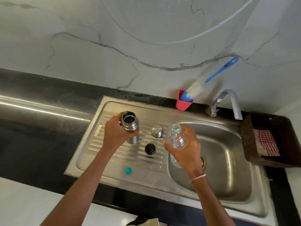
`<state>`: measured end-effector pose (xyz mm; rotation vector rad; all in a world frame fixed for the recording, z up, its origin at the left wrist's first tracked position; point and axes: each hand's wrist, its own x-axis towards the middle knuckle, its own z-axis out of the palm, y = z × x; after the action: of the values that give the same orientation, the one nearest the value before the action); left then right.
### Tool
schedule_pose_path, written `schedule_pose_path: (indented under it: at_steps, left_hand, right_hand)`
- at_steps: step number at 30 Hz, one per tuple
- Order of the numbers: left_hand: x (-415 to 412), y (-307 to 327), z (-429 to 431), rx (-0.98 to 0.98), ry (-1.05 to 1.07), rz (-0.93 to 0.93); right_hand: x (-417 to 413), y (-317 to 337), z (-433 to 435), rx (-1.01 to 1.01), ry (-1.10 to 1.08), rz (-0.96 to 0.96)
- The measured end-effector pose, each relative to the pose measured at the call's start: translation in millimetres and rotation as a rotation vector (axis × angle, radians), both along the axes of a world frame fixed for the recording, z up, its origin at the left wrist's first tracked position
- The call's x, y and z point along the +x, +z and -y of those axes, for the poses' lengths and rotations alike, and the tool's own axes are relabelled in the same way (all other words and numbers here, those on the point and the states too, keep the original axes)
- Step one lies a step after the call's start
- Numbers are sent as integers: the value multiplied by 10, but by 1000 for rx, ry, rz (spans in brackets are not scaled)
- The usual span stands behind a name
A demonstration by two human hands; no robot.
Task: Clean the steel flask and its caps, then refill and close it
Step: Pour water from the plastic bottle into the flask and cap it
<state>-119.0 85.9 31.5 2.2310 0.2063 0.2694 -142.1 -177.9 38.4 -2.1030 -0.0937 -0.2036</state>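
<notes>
My left hand [114,132] grips the open steel flask [130,125], which stands upright on the ribbed drainboard [114,154] of the sink. My right hand [187,149] holds a clear plastic bottle [177,137], uncapped, with a teal ring at its neck, at the basin's left edge. Between the two hands, the steel outer cap [157,131] rests dome up on the drainboard. The black inner cap [150,149] lies just in front of it. A small teal bottle cap [128,170] sits near the drainboard's front edge.
A steel basin [228,160] lies to the right with a tap [228,101] behind it. A red holder [184,103] with a blue-handled bottle brush [211,77] stands against the marble wall. A dark basket [276,162] holding a checked cloth [267,142] sits far right.
</notes>
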Motion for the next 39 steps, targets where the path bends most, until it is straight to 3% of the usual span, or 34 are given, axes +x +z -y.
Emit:
schedule_pose_path:
  at_steps: [21, 32, 36, 39]
  left_hand:
    - [281, -563, -102, 20, -18, -73]
    - [165, -709, -114, -89, -32, -207]
    - [-315, -960, -87, 86, 66, -307]
    - [-767, -1140, -16, 285, 10, -415]
  right_hand:
    - [-127, -182, -11, -109, -34, -42]
    - [-120, -182, -23, -97, -11, -47]
    - [-156, -198, -25, -104, 1, -56]
    - [-186, -202, -7, -97, 23, -63]
